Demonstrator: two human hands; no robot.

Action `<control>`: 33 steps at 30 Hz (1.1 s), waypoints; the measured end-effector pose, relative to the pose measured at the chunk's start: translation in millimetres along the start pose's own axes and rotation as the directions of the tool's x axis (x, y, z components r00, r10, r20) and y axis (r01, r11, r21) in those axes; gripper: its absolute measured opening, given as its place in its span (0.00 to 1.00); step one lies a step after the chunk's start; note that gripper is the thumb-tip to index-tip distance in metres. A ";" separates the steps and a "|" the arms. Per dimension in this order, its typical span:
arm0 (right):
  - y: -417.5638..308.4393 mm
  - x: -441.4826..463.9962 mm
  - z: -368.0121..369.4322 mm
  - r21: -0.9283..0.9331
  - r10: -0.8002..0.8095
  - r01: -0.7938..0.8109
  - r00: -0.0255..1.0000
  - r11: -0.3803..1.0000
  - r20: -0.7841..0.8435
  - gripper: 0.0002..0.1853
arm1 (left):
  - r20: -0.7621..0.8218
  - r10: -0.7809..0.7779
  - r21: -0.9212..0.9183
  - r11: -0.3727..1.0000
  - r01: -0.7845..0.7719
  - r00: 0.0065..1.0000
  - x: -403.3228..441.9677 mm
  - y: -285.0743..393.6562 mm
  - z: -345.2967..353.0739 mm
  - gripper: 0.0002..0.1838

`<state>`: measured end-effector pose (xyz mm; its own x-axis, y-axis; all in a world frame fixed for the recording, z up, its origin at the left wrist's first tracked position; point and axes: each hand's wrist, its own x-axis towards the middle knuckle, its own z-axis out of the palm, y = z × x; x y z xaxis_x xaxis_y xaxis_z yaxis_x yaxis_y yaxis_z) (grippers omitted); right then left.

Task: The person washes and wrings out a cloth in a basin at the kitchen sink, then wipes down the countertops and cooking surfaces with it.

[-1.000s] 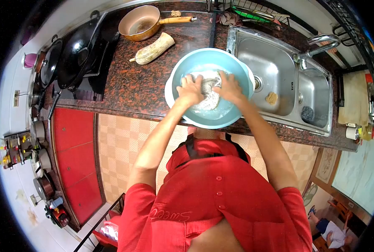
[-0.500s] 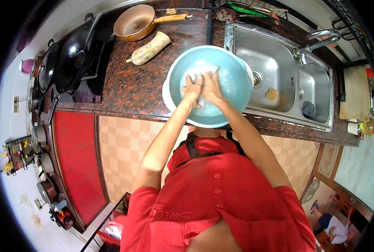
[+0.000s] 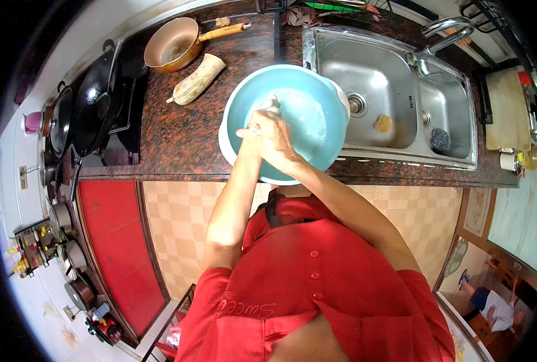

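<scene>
Beside a double steel sink (image 3: 365,145) holding a tan sponge (image 3: 383,124), on a red-black worktop (image 3: 172,136) above a checkered kitchen floor (image 3: 184,223), a pale blue basin (image 3: 334,130) contains a whitish lump (image 3: 271,107) at the overlapping right hand (image 3: 274,136) and left hand (image 3: 250,134), fingers bunched, whether clamped on it I cannot tell.

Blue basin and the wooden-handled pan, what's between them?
The head view shows a pale, gourd-like vegetable lying on the counter between the pan and the basin.

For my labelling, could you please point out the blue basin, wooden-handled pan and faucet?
Blue basin (image 3: 289,79): head view, bare inner wall.
Wooden-handled pan (image 3: 174,49): head view, inner bottom.
Faucet (image 3: 451,23): head view, curved spout.
</scene>
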<state>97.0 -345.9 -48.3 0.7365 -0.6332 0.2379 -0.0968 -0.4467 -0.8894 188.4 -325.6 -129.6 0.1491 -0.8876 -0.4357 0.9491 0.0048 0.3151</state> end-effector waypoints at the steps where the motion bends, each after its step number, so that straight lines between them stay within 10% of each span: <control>1: 1.3 0.4 -0.4 -0.099 0.005 -0.004 1.000 0.995 0.004 0.14 | -0.029 0.014 0.028 1.000 -0.013 0.999 -2.9 -4.4 3.9 0.16; 8: 47.9 20.9 -19.3 -0.243 0.131 -0.165 0.980 0.956 -0.152 0.15 | -0.346 0.119 0.225 0.974 -0.041 0.930 -12.2 -33.8 23.2 0.15; 12: 76.5 24.9 -34.5 -0.563 0.314 -0.232 0.948 0.793 0.051 0.19 | -0.562 0.317 0.399 0.913 -0.085 0.764 -39.2 -24.3 59.7 0.17; 16: 75.7 17.2 -43.9 -0.725 0.431 -0.212 0.893 0.655 0.128 0.30 | -0.256 0.596 0.965 0.207 0.162 0.761 -42.6 1.0 3.4 0.37; 19: 74.0 1.4 -11.4 -0.751 0.417 -0.113 0.879 0.650 0.229 0.27 | -0.360 0.274 0.882 -0.210 0.421 0.892 -34.7 -5.2 25.8 0.32; 22: 83.0 0.1 -10.3 -0.533 0.347 -0.041 0.801 0.845 0.488 0.28 | -0.475 0.145 0.879 0.123 0.461 0.868 -26.6 -8.7 13.5 0.34; 25: 73.1 6.6 -24.0 -0.803 0.443 -0.108 0.872 0.586 0.207 0.28 | -0.586 0.365 0.810 0.244 0.533 0.724 -39.2 -13.9 26.0 0.38; 30: 93.3 5.6 6.6 -0.480 0.540 -0.471 0.841 0.740 0.008 0.23 | -0.633 0.198 0.575 0.768 0.282 0.749 -29.4 -18.6 28.9 0.36; 32: 114.5 5.3 27.1 0.497 0.553 -0.593 0.796 0.634 0.245 0.20 | -0.476 0.033 0.354 0.922 0.157 0.879 -25.4 -8.3 21.3 0.33; 33: 90.4 8.0 19.6 0.496 0.555 -0.594 0.796 0.634 0.243 0.20 | -0.480 -0.037 0.282 0.940 0.194 0.877 -20.5 -1.2 16.3 0.28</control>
<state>107.2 -379.0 -134.4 0.6952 -0.5978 -0.3991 -0.1666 0.4061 -0.8985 179.6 -314.9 -107.3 0.2289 -0.5572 -0.7982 0.8426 -0.2972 0.4491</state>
